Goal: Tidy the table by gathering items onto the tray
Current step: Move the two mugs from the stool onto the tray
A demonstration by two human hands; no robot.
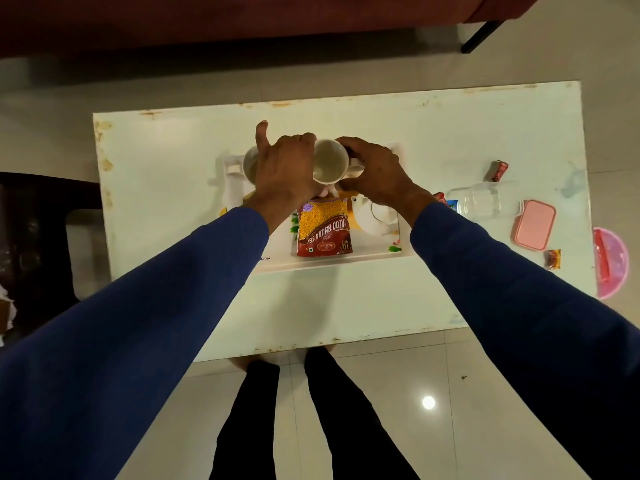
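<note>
The pale bench [415,299] fills mid-frame. On it at centre lies the white tray [332,263], bearing a snack packet [323,228] and teapot [375,216]. Above the tray's upper part, the left hand [285,166] and right hand [375,171] together grasp a white cup [329,164]. A pink box [535,224] sits at right.

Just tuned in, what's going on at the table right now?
A person in blue sleeves is loading a white tray. Both hands, left hand and right hand, hold a white mug over the tray's far end, beside another mug. A snack packet and a white teapot already sit on the tray. Still off it, to the right: a clear container, a pink lid and small wrapped sweets.
</note>
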